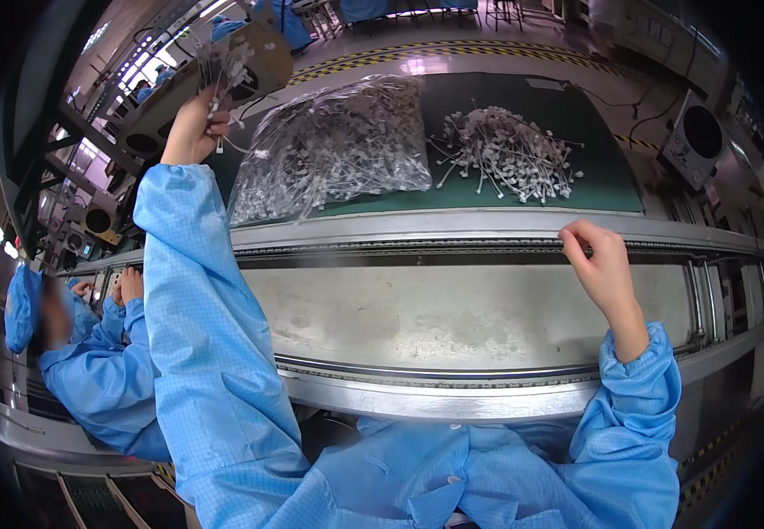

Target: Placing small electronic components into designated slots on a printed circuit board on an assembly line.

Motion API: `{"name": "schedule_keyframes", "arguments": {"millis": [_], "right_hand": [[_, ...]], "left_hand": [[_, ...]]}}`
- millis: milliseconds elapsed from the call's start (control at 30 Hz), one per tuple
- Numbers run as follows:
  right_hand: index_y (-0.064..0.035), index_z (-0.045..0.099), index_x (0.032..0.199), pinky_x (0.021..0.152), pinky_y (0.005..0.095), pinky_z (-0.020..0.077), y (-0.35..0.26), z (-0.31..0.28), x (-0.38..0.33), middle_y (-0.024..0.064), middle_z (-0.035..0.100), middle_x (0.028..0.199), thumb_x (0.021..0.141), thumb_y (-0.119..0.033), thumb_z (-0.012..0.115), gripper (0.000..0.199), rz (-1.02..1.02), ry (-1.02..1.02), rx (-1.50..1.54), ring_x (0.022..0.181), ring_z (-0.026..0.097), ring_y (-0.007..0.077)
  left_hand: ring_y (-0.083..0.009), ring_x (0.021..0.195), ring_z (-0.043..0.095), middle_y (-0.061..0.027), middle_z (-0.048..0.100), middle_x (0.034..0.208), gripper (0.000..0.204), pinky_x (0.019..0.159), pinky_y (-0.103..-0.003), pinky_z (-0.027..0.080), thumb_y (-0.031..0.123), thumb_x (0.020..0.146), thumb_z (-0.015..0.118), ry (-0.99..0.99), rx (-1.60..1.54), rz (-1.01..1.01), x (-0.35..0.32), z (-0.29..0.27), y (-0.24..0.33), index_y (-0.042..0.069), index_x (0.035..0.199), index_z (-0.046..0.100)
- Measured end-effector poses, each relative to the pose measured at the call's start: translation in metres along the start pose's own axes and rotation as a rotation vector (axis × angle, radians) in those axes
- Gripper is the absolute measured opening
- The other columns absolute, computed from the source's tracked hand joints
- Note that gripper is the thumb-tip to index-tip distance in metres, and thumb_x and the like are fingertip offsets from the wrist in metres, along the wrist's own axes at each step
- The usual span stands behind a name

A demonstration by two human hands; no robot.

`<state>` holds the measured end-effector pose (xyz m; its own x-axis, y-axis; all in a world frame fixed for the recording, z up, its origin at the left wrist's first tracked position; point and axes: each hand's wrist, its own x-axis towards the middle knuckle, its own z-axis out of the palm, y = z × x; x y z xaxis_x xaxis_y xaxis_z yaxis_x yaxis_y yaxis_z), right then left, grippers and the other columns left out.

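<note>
My left hand [195, 129] is stretched far out to the upper left and grips a bundle of small white cable pieces [226, 63], held up against a round grey device [249, 53]. My right hand [598, 261] rests with curled fingers on the far metal rail of the conveyor [452, 316]; I see nothing in it. A clear plastic bag full of white cable pieces [333, 145] lies on the green mat [602, 176] beyond the rail. Beside the bag, to its right, is a loose heap of the same cable pieces [510, 154].
A co-worker in a blue smock and cap [91, 370] sits to my left with both hands at the conveyor. A white box with a round black opening [695, 137] stands at the right. Yellow-black floor tape [435, 53] runs behind the bench.
</note>
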<state>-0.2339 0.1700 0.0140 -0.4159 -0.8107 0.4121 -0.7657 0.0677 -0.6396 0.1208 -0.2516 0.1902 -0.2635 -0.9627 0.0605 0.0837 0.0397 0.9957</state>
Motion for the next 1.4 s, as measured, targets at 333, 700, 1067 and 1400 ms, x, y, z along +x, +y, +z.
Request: {"name": "schedule_keyframes", "arguments": {"millis": [333,700,1067,1400], "right_hand": [[0.0004,0.071,0.091,0.06,0.0346,0.0489,-0.006,-0.01,0.001,0.014,0.068,0.075,0.092,-0.011,0.068,0.012,-0.052,0.065,-0.004,0.065,0.066,0.024],[-0.0029,0.071,0.089,0.061,0.0363,0.0505,-0.011,-0.009,-0.005,0.0129,0.068,0.073,0.091,-0.012,0.067,0.01,-0.176,0.04,-0.046,0.064,0.066,0.0268],[-0.0006,0.071,0.092,0.063,0.0347,0.0511,-0.01,0.018,-0.011,0.0136,0.069,0.076,0.093,-0.01,0.067,0.01,-0.218,-0.123,-0.002,0.067,0.066,0.0252],[0.0027,0.068,0.095,0.066,0.031,0.0515,-0.016,0.032,-0.015,0.0157,0.069,0.079,0.096,-0.009,0.064,0.012,-0.019,-0.157,-0.07,0.069,0.067,0.0232]], "left_hand": [[-0.0177,0.064,0.056,-0.0075,0.058,0.08,0.035,0.048,-0.033,0.04,0.039,0.094,0.065,-0.275,0.153,0.047,-0.033,0.238,-0.12,0.009,0.108,0.055],[-0.0461,0.128,0.058,-0.0312,0.057,0.14,0.08,0.105,-0.048,0.049,0.056,0.094,0.06,-0.209,1.21,0.186,-0.077,0.297,-0.179,0.007,0.153,0.04],[-0.035,0.113,0.065,-0.0123,0.067,0.123,0.046,0.091,-0.048,0.052,0.029,0.089,0.07,-0.143,1.419,0.589,-0.175,0.004,-0.136,0.012,0.131,0.063],[-0.0464,0.119,0.058,-0.0237,0.061,0.131,0.064,0.093,-0.061,0.051,0.046,0.088,0.067,0.444,1.795,-0.238,-0.178,-0.313,-0.189,0.015,0.141,0.053]]}}
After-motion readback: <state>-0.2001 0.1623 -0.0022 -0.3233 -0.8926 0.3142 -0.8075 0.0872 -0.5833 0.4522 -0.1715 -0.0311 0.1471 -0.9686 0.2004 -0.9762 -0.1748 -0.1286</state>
